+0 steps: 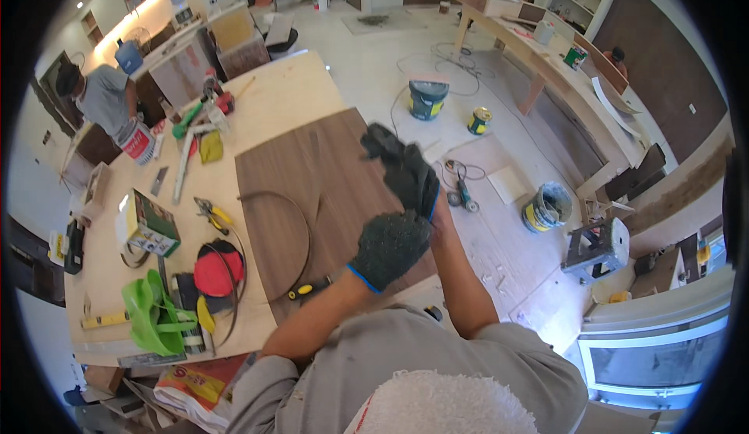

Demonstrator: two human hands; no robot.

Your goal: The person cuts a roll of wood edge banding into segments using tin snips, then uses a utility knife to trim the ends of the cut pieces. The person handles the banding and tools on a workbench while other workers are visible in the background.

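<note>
Both my hands are in dark gloves with blue cuffs, raised over a brown wood-grain panel (273,168) on the pale plywood table (296,83). My left hand (390,247) is closed on the cuff of the black glove around my right wrist. My right hand (402,172) is inside that glove, which looks bunched; how its fingers lie is unclear. A thin dark strip curves across the panel near a yellow-black screwdriver (308,286). To the left are yellow-handled pliers (217,215), a box (148,227), a red-and-black pouch (218,270) and a green plastic object (152,317).
A co-worker (101,102) holds a white bucket at the left. On the right floor are buckets (546,211), a power tool (466,198), cables and a metal step stool (593,250). A long wooden bench (546,67) runs along the right, with another person (616,63) behind it.
</note>
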